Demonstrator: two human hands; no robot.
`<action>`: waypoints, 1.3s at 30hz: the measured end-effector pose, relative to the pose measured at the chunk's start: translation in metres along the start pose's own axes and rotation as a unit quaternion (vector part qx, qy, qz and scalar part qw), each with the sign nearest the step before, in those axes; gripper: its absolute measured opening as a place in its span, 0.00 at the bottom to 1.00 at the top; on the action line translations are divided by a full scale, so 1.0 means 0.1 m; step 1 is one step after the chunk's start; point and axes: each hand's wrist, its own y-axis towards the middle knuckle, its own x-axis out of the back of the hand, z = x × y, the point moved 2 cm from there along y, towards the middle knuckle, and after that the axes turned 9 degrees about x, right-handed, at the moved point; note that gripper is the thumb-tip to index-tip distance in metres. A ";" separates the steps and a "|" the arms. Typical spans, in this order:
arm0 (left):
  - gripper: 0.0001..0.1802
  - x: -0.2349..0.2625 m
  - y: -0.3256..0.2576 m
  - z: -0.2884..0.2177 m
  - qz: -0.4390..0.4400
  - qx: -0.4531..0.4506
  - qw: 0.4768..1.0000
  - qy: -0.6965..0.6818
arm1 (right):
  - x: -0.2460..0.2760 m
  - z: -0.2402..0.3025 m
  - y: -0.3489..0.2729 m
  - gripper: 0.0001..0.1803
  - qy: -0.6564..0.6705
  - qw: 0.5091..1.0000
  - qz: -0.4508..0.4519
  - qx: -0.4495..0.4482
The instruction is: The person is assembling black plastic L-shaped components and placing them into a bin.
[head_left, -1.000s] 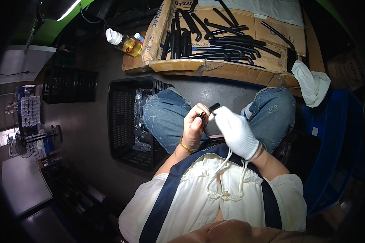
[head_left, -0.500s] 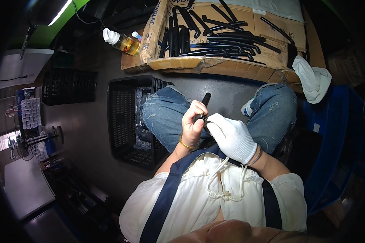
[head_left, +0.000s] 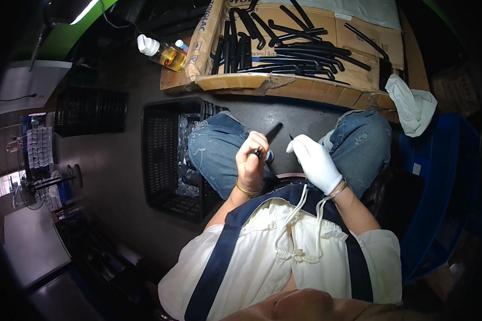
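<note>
My bare left hand is closed around a black plastic bar, whose far end sticks up past the fingers. Its near end shows as a dark spot by the thumb. To the right, my white-gloved right hand pinches something thin with a small dark tip; the rest of it is hidden by the glove. The two hands are a short way apart, above my lap. Ahead of them, several black bars with bent ends lie in a cardboard tray.
At my left stands a black slotted crate with clear plastic bags in it. A spray bottle of yellow liquid is beside the tray. A white cloth hangs at the tray's right corner. Blue bins stand at the right.
My right hand has drawn away from the bar to the right, with the thin thing still pinched. My left hand has turned the bar slightly, its far end now leaning further right.
</note>
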 end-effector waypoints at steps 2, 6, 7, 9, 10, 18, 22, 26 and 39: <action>0.25 -0.02 0.01 0.05 0.016 0.056 0.995 -0.084 | -0.08 0.11 0.03 0.10 0.040 0.998 -0.033 -0.020; 0.28 -0.08 -0.04 0.03 0.011 0.110 0.991 -0.072 | -0.29 0.35 0.12 0.09 0.210 0.977 -0.029 0.020; 0.28 -0.09 -0.03 0.01 0.005 0.119 0.991 -0.068 | -0.29 0.36 0.15 0.09 0.206 0.977 -0.047 0.023; 0.28 -0.09 -0.01 -0.02 -0.020 0.144 0.985 -0.088 | -0.29 0.28 0.25 0.10 0.420 0.899 0.020 -0.120; 0.28 -0.09 0.03 -0.03 -0.030 0.134 0.982 -0.126 | -0.30 0.23 0.28 0.11 0.400 0.899 0.019 -0.177; 0.32 0.32 0.45 -0.10 0.036 0.283 0.713 -0.641 | -0.20 0.14 -0.01 0.18 -0.061 0.986 0.153 0.006; 0.30 0.33 0.48 -0.07 0.042 0.284 0.733 -0.617 | -0.22 0.08 -0.17 0.21 -0.097 0.976 0.195 -0.022; 0.31 0.30 0.50 -0.06 0.065 0.271 0.738 -0.614 | -0.24 0.07 -0.17 0.20 -0.108 0.975 0.193 -0.034; 0.24 -0.50 0.03 0.30 0.140 0.296 0.941 0.081 | 0.95 -0.25 -1.04 0.15 0.028 0.920 -0.386 -0.062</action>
